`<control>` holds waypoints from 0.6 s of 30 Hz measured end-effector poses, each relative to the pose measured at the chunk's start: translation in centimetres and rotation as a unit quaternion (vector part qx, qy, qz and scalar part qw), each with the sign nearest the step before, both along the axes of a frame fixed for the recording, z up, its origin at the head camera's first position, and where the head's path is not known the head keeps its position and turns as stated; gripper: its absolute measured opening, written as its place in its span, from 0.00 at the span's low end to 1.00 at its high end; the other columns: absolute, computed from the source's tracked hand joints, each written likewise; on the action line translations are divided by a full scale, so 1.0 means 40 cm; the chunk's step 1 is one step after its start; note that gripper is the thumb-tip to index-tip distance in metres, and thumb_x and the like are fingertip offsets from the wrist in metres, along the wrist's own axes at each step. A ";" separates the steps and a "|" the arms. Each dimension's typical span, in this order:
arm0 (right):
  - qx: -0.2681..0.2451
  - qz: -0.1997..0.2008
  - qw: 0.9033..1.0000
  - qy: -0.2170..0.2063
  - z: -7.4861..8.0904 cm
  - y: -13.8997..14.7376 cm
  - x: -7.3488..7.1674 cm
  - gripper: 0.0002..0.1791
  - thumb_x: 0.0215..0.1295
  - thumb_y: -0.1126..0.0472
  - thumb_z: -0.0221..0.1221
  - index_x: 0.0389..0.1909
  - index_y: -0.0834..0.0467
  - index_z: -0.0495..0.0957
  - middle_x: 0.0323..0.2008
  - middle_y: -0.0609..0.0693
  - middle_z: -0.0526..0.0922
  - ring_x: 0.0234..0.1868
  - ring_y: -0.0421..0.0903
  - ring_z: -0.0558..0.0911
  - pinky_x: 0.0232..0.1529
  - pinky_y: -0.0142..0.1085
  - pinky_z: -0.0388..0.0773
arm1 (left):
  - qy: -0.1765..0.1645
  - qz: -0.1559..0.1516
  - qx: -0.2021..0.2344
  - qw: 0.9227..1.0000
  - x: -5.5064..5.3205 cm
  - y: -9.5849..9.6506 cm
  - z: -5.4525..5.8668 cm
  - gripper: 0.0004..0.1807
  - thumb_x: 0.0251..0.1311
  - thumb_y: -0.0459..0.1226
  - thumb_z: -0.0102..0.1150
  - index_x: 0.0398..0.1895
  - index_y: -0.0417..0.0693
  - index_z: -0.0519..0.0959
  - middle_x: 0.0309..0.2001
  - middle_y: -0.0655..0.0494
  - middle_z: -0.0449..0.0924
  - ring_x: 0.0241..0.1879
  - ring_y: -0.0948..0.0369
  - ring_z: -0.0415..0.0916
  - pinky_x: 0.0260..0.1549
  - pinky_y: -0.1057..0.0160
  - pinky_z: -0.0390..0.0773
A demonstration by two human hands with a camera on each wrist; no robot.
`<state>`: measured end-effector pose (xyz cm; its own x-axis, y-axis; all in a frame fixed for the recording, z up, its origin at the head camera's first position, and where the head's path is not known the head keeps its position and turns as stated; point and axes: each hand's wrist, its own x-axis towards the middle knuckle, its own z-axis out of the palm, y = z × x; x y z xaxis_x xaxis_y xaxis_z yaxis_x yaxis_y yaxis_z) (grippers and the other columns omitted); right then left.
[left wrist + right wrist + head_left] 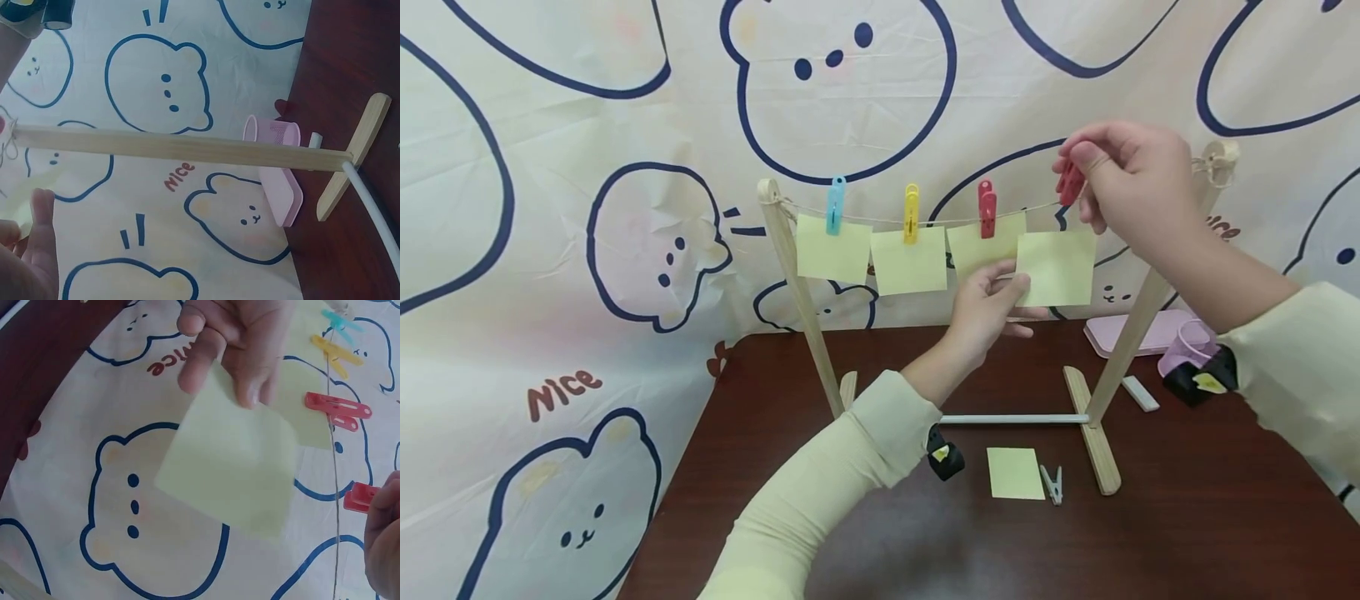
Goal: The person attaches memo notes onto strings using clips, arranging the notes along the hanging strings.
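My left hand (pixel 988 308) pinches a yellow-green paper square (pixel 1057 268) by its lower left corner, just below the string (pixel 1037 206). In my right hand (pixel 1138 179) a red clothespin (pixel 1070 183) is pinched between thumb and fingers, right beside the string. Three similar paper squares hang to the left. A blue clothespin (pixel 835 206), a yellow clothespin (pixel 912 214) and another red clothespin (pixel 987 209) clip them to the string. From the right wrist view, the held paper (pixel 234 462) stands apart from the red clothespin (pixel 359 497).
The string runs between two wooden posts (pixel 801 300), joined low down by a white rod (pixel 1015 419). On the table (pixel 925 542) lie one paper square (pixel 1015 473) and a grey clothespin (pixel 1052 485). A pink case (pixel 1135 333), a lilac cup (pixel 1187 346) and a white block (pixel 1141 393) sit behind the right post.
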<state>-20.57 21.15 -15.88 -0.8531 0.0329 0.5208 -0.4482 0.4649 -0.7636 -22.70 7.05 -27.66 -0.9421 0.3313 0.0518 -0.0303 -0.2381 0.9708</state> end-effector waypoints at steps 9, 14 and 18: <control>0.066 -0.013 0.997 -0.031 -0.023 0.002 -0.027 0.12 0.67 0.57 0.51 0.40 0.63 0.76 0.28 0.51 0.78 0.13 0.42 0.71 0.13 0.27 0.69 | 0.012 -0.001 0.000 1.000 -0.014 0.001 0.018 0.17 0.63 0.35 0.53 0.55 0.44 0.72 0.39 0.54 0.82 0.33 0.52 0.82 0.19 0.67 0.78; 0.080 -0.003 0.996 -0.048 -0.029 0.003 -0.032 0.14 0.68 0.58 0.51 0.46 0.64 0.74 0.29 0.50 0.78 0.12 0.43 0.71 0.12 0.28 0.69 | 0.018 -0.009 0.004 1.000 -0.015 0.002 0.027 0.17 0.63 0.35 0.53 0.55 0.44 0.72 0.39 0.53 0.82 0.34 0.51 0.82 0.19 0.67 0.78; 0.086 0.026 0.993 -0.076 -0.031 0.010 -0.035 0.20 0.69 0.58 0.49 0.58 0.62 0.69 0.34 0.51 0.77 0.12 0.44 0.72 0.12 0.29 0.69 | 0.014 -0.012 0.005 1.000 -0.015 0.003 0.030 0.17 0.63 0.35 0.53 0.56 0.44 0.71 0.40 0.52 0.81 0.38 0.47 0.80 0.19 0.67 0.78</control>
<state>-21.97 21.55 -17.12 -0.9201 -0.0914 0.3808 -0.3614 0.5729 -0.7356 -23.30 7.15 -26.45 -0.9319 0.3535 0.0818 -0.0085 -0.2466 0.9691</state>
